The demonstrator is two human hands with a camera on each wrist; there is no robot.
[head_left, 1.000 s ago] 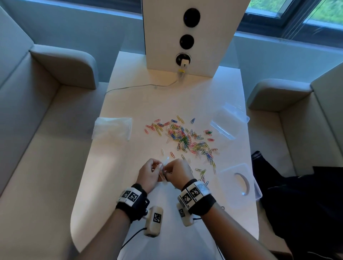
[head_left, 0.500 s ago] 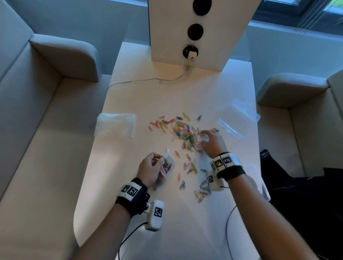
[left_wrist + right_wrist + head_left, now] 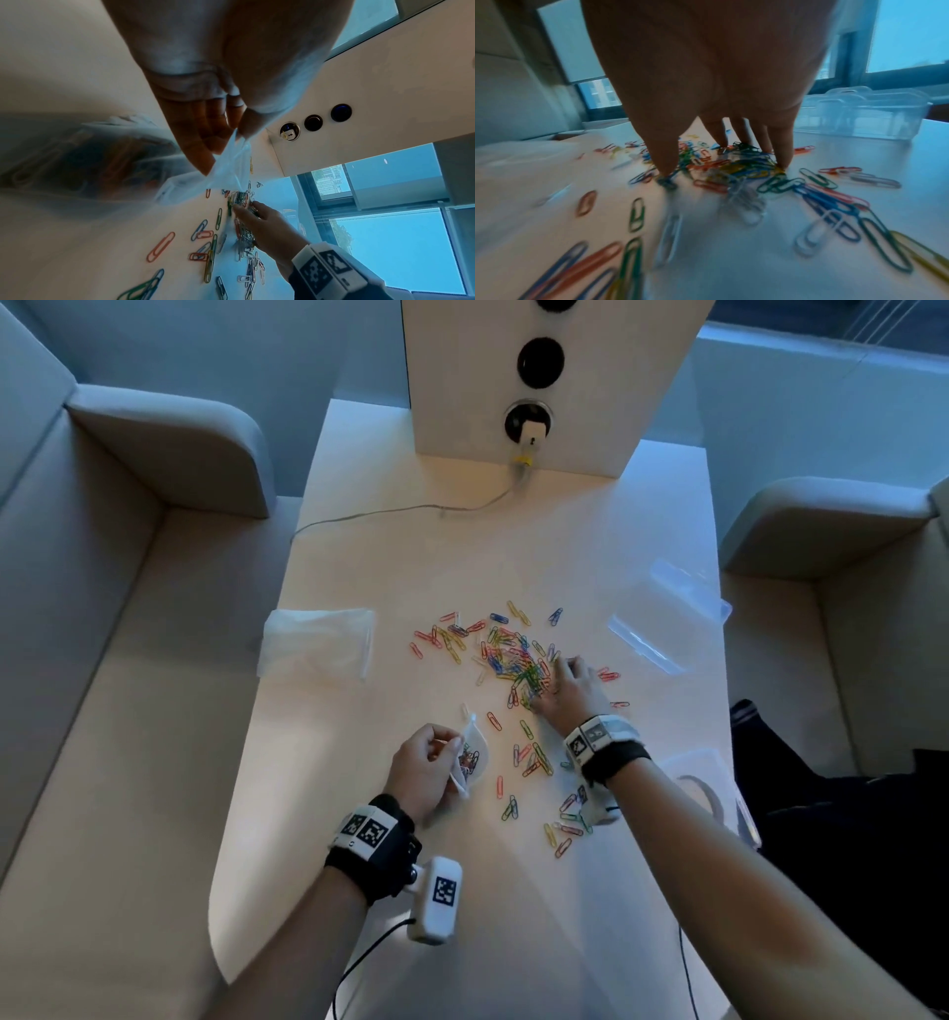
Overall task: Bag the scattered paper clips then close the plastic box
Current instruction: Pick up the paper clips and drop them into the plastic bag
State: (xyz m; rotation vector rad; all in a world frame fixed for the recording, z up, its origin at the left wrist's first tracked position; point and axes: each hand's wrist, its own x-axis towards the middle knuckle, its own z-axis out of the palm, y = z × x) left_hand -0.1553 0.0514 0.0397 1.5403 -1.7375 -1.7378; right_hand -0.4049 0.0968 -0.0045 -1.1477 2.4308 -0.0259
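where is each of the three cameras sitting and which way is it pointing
Head: worn high, looking down on the white table; both forearms, the left hand pinching a small clear plastic bag, the right hand on the coloured paper clips.
Left wrist: along the left hand at the bag; the right hand shows beyond.
Right wrist: low along the right hand, fingertips in the clips; a clear plastic box behind.
Shared: the clip pile appears in all three.

Daylight from window (image 3: 911, 34) at 12 o'clock, cool blue cast; table (image 3: 513, 546) evenly lit, soft arm shadows toward 6; wrist views fisheye-warped at edges; bag (image 3: 85, 154) defocused; near clips (image 3: 670, 239) motion-blurred.
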